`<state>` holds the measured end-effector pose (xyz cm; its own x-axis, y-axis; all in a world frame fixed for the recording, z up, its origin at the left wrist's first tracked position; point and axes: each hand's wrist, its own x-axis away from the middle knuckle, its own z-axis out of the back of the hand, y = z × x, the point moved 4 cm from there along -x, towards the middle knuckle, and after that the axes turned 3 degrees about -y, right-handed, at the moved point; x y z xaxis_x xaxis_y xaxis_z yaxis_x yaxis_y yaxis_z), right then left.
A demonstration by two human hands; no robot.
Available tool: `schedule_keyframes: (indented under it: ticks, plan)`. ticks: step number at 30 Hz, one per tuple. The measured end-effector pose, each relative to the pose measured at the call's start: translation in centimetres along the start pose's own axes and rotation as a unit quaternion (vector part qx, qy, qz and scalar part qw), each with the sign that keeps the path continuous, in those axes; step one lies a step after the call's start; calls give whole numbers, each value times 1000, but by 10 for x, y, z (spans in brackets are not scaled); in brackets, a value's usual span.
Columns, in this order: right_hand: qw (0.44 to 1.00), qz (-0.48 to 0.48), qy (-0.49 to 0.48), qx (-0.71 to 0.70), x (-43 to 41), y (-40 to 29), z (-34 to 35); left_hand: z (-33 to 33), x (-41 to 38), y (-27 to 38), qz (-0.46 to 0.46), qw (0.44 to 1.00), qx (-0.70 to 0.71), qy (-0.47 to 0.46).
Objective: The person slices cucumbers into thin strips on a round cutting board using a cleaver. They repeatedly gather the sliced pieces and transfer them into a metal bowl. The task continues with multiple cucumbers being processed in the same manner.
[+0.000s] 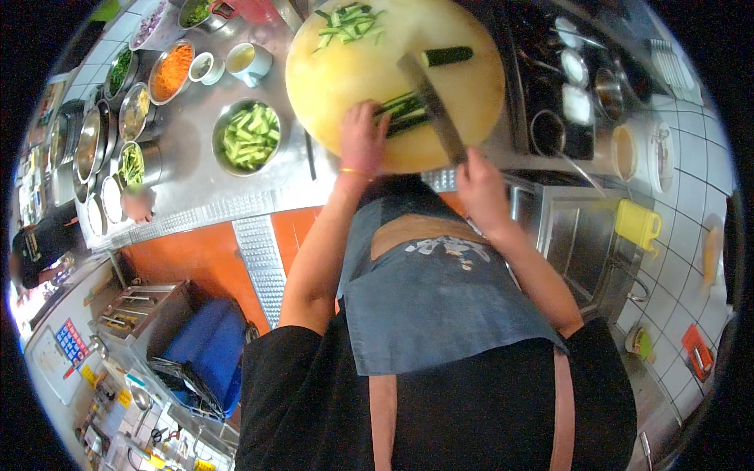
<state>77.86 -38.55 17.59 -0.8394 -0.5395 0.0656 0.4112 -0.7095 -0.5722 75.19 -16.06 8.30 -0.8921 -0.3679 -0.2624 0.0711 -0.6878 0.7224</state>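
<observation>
My left hand [364, 138] presses on the near end of several dark green cucumber strips [403, 115] lying on a round yellowish cutting board [330, 88]. In my right hand [480, 185] is the handle of a cleaver [435, 106]; its slightly blurred blade is at the right end of the strips. Whether the blade touches them I cannot tell. A dark cucumber piece [449, 56] lies beyond the blade, towards the board's upper right. Cut cucumber sticks [350, 25] form a loose pile at the board's far left.
Left of the board, a steel bowl of cut green pieces [248, 136], a mug [250, 62] and a bowl of shredded carrot [172, 72] stand on the steel counter [188, 135]. Stovetop utensils, including a ladle [548, 132], lie at right. Another person [47, 244] is at far left.
</observation>
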Motion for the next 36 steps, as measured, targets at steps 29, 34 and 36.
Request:
schedule_keyframes:
  ticks: [29, 34, 36]
  plan:
    - [999, -37, -10, -1, -7, -14, -26, 16, -9, -12, 7, 995, 91, 27]
    - [999, -24, -40, 1, 4, -33, -29, 14, -13, -4, -72, 997, -24, -3]
    - [998, -30, -51, 3, 3, -34, -33, 7, -13, -6, -89, 995, -46, -5]
